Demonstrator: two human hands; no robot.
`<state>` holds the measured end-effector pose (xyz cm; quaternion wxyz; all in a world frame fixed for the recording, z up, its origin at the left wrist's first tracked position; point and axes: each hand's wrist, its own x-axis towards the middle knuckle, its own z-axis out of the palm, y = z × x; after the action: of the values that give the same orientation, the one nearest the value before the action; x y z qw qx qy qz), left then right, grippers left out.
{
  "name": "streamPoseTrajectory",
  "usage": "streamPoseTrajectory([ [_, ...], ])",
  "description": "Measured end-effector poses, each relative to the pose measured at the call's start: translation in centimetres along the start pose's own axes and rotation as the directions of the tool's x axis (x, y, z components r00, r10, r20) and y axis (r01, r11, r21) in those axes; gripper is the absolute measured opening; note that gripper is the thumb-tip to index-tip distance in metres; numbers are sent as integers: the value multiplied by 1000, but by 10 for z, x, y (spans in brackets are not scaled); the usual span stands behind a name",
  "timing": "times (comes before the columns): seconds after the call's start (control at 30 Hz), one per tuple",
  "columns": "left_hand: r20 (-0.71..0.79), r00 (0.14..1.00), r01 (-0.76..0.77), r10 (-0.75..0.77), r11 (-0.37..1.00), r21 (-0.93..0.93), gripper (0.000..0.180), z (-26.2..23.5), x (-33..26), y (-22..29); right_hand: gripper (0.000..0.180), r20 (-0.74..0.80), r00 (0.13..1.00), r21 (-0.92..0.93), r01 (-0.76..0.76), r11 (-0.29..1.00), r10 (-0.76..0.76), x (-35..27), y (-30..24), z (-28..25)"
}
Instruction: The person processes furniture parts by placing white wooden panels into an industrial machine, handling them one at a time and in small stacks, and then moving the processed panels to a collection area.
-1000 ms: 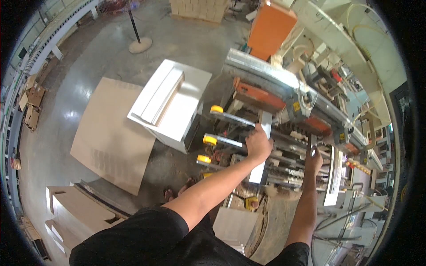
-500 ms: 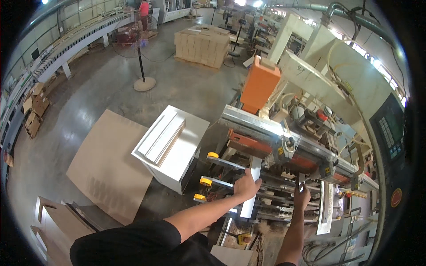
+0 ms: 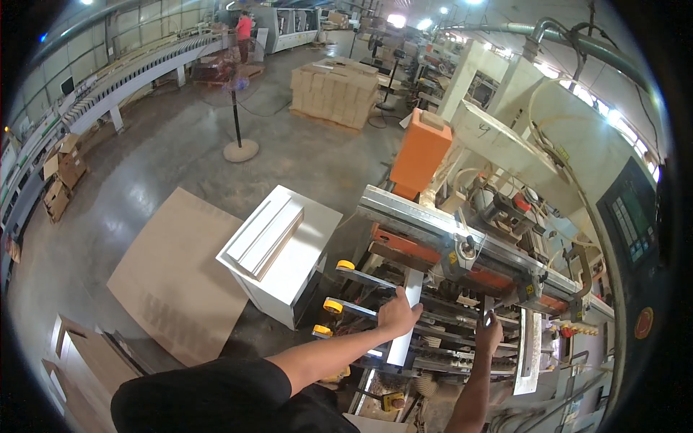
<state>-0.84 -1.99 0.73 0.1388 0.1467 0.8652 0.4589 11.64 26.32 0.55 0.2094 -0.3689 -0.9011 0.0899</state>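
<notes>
I stand at a woodworking machine with orange parts and a grey metal rail across it. My left hand grips the edge of a narrow white panel that lies lengthwise on the machine's rollers. My right hand is closed on the near end of a thin upright piece further right on the machine bed. Another white panel lies on the bed to the right of my right hand.
A white cabinet with white strips stacked on top stands left of the machine. A brown board lies on the concrete floor. Behind are a pedestal fan, a pallet of cartons, a conveyor line and a person in red.
The view has tilted upward, showing more of the hall. Both hands stay on the machine, holding the same pieces at about the same places.
</notes>
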Motion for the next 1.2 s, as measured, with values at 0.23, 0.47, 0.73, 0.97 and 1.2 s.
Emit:
streamPoseTrajectory([
  [0.23, -71, 997, -38, 39, 999, 15, 63, 2, 3, -5, 39, 7, 1000, 90, 11, 996, -12, 0, -7, -4],
  [0.47, -23, 999, 25, -24, 1000, 7, 56, -2, -1, 0, 38, 22, 1000, 67, -8, 998, 7, -1, -10, -6],
  [0.73, -47, 999, 1, -1, 1000, 13, 61, 7, -2, -2, 41, 53, 993, 3, -103, 995, 103, 0, 3, -2],
  [0.97, -70, 998, -4, 2, 1000, -24, 54, 4, 3, 2, 48, 19, 999, 2, -51, 999, 51, 5, 0, 0],
  [1.2, -122, 991, -60, 52, 996, -66, 55, 8, 7, -9, 42, 14, 1000, 3, -3, 1000, 3, 7, 2, 4],
])
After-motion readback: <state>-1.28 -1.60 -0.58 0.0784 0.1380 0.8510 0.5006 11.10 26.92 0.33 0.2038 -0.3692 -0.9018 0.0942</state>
